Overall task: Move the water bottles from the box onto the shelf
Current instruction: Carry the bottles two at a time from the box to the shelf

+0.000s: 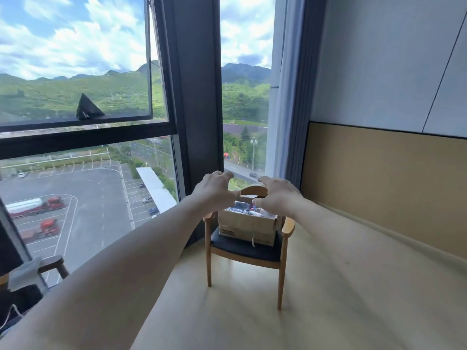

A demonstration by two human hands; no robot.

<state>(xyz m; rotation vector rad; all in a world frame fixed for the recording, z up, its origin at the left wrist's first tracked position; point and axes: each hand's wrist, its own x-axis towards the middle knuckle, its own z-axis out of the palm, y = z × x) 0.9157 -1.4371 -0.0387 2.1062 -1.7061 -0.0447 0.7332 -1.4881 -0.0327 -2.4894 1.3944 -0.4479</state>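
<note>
**Both hands reaching toward the box on the chair: no bottle in hand yet**

Far left: large window [83, 97] with an open sash. At the bottom-left edge, part of a second seat [54, 265] with pale cloth on it, cut off by the frame.

Left hand [214, 189]: arm extended, fingers [226, 174] curled loosely, clawlike, holding nothing. It hovers above and short of the box.

Centre: cardboard box [246, 227] sits on the dark seat of a wooden chair [249, 248], top open. Water bottles [249, 209] lie inside — only a jumble of clear plastic with blue and red shows.

Right hand [276, 195]: mirrors the left, fingers curled, empty, in front of the chair back and the box's right rim.

Judgement on the step: close the distance first, then bring both hands down over the open top and take one bottle per hand by the body, lifting straight up so the box stays put on the seat.

Hard to make out: bottle count and orientation — blurred and partly covered by the hands. No shelf is in view. Whether either hand touches the box cannot be told; they appear apart from it.
</note>
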